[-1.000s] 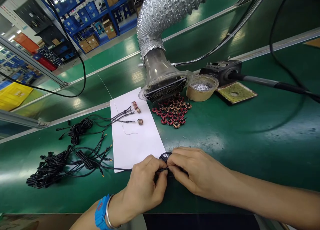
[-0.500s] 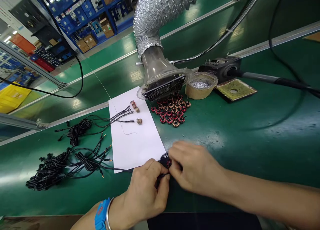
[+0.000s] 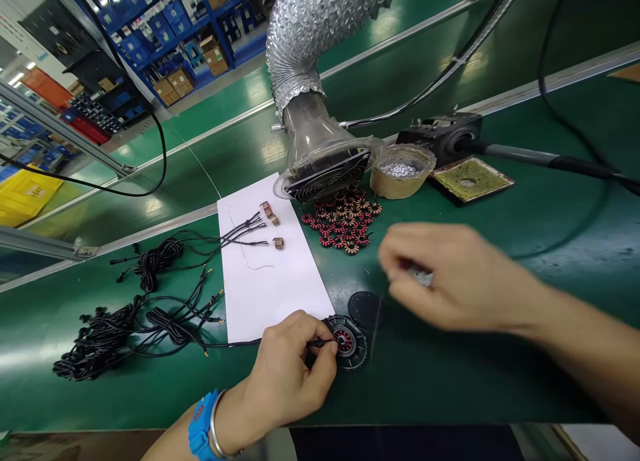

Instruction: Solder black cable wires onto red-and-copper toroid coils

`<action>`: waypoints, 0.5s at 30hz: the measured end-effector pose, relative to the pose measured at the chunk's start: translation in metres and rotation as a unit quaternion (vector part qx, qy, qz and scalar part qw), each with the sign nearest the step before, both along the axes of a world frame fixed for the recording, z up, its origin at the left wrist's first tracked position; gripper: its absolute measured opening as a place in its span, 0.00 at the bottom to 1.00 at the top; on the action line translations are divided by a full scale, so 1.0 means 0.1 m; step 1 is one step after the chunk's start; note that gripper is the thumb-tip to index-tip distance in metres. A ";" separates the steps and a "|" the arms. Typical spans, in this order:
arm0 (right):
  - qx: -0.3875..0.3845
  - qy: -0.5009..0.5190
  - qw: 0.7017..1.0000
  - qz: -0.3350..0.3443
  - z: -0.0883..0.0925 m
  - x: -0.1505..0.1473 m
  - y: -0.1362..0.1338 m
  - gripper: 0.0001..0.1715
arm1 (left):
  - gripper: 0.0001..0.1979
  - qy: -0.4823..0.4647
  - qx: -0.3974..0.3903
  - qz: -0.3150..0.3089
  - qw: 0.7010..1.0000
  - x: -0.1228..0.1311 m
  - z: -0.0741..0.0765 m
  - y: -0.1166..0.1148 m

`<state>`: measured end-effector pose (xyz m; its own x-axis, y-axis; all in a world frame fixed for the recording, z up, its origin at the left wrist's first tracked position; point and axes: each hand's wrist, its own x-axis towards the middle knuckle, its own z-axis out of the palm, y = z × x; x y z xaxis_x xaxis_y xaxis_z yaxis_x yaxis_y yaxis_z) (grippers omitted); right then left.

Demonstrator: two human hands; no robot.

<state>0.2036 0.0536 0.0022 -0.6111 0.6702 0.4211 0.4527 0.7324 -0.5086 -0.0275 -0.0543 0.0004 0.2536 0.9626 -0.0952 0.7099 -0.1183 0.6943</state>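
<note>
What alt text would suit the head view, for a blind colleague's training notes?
A left hand holds a black wire to a black-wound ring with a red centre on a green workbench, while a blurred right hand hovers near a black disc.

Green workbench with a white paper sheet, black wire bundles, a heap of rings, and a solder tin toward the far edge

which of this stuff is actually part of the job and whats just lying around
Part of the job:
- left hand pinching the black wire at the wound toroid coil
- right hand, blurred, just beside them
- probably the pile of toroid coils

Just around:
- yellow crate
- blue shelving
</note>
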 end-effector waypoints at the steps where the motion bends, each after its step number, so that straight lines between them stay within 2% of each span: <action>1: 0.034 -0.041 0.997 -0.054 0.00 0.14 0.09 0.09 | 0.04 0.000 0.004 0.000 1.000 0.00 0.00 0.00; 4: 0.087 -0.126 0.970 -0.189 -0.03 0.45 0.26 0.20 | 0.04 0.000 0.018 -0.001 1.000 0.00 0.00 0.00; 6: 0.101 -0.129 0.964 -0.211 -0.06 0.45 0.25 0.13 | 0.04 0.003 0.029 -0.003 1.000 0.00 0.00 -0.01; 8: 0.099 -0.101 0.979 -0.144 -0.07 0.27 0.13 0.05 | 0.05 0.009 0.043 -0.008 0.999 0.00 0.00 -0.01; 10: 0.030 -0.061 0.997 0.042 -0.08 0.01 -0.06 0.07 | 0.05 0.017 0.062 -0.019 0.998 0.00 -0.02 -0.02; 11: -0.012 -0.059 0.992 0.114 -0.08 -0.12 -0.15 0.07 | 0.05 0.022 0.073 -0.024 0.997 0.00 -0.03 -0.02; 13: -0.050 -0.078 0.980 0.176 -0.11 -0.32 -0.30 0.07 | 0.05 0.032 0.098 -0.032 0.994 0.00 -0.06 -0.03; 15: -0.052 -0.094 0.977 0.183 -0.16 -0.40 -0.39 0.06 | 0.05 0.042 0.121 -0.036 0.991 0.00 -0.08 -0.04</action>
